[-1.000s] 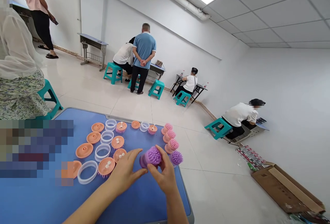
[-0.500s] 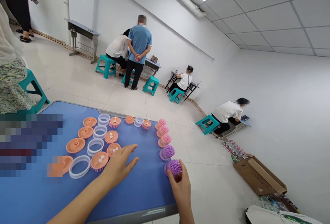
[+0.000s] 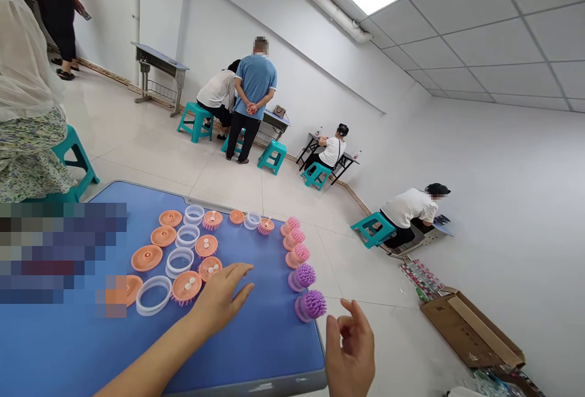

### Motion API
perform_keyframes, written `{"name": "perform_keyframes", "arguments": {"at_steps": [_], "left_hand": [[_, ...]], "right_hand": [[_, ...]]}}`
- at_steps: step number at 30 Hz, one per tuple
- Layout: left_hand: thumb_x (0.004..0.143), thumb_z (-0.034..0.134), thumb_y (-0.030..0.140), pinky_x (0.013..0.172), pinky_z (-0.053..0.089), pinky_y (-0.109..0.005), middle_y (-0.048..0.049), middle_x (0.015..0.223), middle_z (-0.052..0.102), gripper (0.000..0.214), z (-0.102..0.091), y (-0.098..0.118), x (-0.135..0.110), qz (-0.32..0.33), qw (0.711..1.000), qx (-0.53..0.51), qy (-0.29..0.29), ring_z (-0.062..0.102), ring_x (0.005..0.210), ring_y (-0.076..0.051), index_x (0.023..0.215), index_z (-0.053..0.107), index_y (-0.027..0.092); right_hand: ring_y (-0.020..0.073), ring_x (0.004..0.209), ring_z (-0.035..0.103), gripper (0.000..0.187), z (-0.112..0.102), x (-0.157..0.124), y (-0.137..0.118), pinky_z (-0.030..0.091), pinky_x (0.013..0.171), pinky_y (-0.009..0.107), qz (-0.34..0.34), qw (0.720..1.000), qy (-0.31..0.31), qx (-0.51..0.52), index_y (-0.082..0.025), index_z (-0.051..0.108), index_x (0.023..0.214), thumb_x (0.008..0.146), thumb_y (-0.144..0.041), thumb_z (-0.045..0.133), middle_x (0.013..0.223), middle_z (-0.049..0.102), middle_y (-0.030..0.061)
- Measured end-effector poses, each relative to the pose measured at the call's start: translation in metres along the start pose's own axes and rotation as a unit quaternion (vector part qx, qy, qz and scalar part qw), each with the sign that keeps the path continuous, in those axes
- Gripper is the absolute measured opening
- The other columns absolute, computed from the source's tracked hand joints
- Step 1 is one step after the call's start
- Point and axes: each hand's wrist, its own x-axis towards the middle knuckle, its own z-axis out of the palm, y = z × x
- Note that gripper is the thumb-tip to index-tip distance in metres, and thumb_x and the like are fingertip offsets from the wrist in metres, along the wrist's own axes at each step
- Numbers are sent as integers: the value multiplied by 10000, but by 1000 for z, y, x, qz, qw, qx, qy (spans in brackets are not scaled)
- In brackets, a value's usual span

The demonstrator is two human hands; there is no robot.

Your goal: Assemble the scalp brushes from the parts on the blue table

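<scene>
My left hand (image 3: 222, 299) lies flat and open on the blue table (image 3: 256, 342), its fingertips beside an orange bristle disc (image 3: 209, 267). My right hand (image 3: 351, 348) hovers empty past the table's right edge, fingers loosely apart. Just left of it stands a purple bristle brush (image 3: 310, 305), at the near end of a row with a second purple brush (image 3: 302, 277) and three pink brushes (image 3: 295, 256). Orange discs (image 3: 147, 257) and clear plastic rings (image 3: 154, 295) lie in rows to the left of my left hand.
The table ends just right of the brush row, with tiled floor beyond. A cardboard box (image 3: 473, 335) lies on the floor at right. A seated person (image 3: 27, 111) on a teal stool (image 3: 73, 162) is close at left. Other people sit or stand at desks further back.
My right hand has let go of the purple brush, which now stands at the near end of the row, and has drawn back to the right. My left hand stays flat on the table.
</scene>
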Motion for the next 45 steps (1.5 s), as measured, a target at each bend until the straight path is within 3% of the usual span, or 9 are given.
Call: {"name": "perform_keyframes", "arguments": {"at_steps": [3, 5, 8, 12, 16, 22, 30, 40, 45], "left_hand": [[825, 433, 251, 692, 528, -303, -56, 853, 684, 215, -1, 2, 0, 6, 1000, -13, 15, 652, 774, -185, 990, 563, 203], [827, 429, 234, 673, 526, -292, -51, 844, 682, 204, -3, 4, 1, 1, 999, -25, 29, 647, 741, -172, 975, 566, 202], [826, 422, 221, 644, 525, -282, -39, 823, 680, 196, -7, 7, 3, -11, 998, -47, 45, 640, 690, -158, 948, 574, 207], [814, 423, 203, 625, 524, -275, -33, 797, 674, 194, -10, 10, 4, -21, 996, -66, 50, 634, 671, -156, 925, 581, 214], [809, 427, 195, 616, 524, -275, -40, 802, 672, 190, -10, 11, 3, -26, 996, -73, 47, 630, 670, -158, 917, 583, 210], [802, 431, 165, 613, 516, -281, -39, 784, 668, 187, -7, 11, 0, -23, 995, -75, 59, 622, 662, -163, 913, 575, 211], [790, 442, 131, 616, 520, -271, -38, 780, 659, 192, -4, 12, -2, -20, 996, -72, 57, 624, 667, -162, 909, 568, 212], [799, 453, 140, 611, 518, -262, -26, 784, 656, 187, 1, 5, -1, -19, 996, -66, 49, 619, 665, -151, 925, 569, 214], [802, 459, 145, 628, 521, -261, -33, 820, 663, 200, 6, -2, -2, -7, 996, -62, 60, 622, 677, -150, 959, 563, 212]], "right_hand": [[172, 729, 517, 269, 25, 0, -29, 435, 702, 313, -39, 995, -76, 47, -224, 537, 1066, 807, -293, 531, 841, 567, 42], [185, 809, 545, 301, 53, 7, -41, 460, 745, 332, -59, 982, -174, 46, -226, 523, 1101, 804, -275, 530, 978, 576, 71], [220, 1000, 528, 417, 104, 25, -42, 470, 809, 368, -68, 969, -237, 27, -218, 443, 1209, 798, -259, 502, 1155, 527, 101], [263, 1199, 395, 531, 163, 57, -27, 343, 974, 425, -68, 968, -216, -112, -173, 398, 1253, 738, -240, 512, 1272, 464, 117], [323, 1254, 307, 588, 196, 80, -9, 276, 998, 471, -45, 970, -185, -150, -113, 377, 1263, 702, -209, 525, 1308, 417, 178], [343, 1246, 326, 692, 213, 96, 7, 295, 979, 463, -25, 962, -194, -192, -86, 347, 1293, 644, -171, 569, 1291, 442, 195], [370, 1277, 263, 671, 220, 105, 6, 267, 977, 491, -32, 939, -244, -240, -238, 493, 1220, 590, -382, 674, 1399, 318, 115], [364, 1264, 300, 830, 224, 115, 1, 315, 936, 437, -12, 913, -273, -303, -271, 328, 1334, 598, -431, 676, 1434, 200, 152], [342, 1197, 397, 614, 228, 114, -2, 368, 870, 423, -26, 897, -313, -310, -298, 506, 1197, 614, -415, 660, 1376, 342, 103]]}}
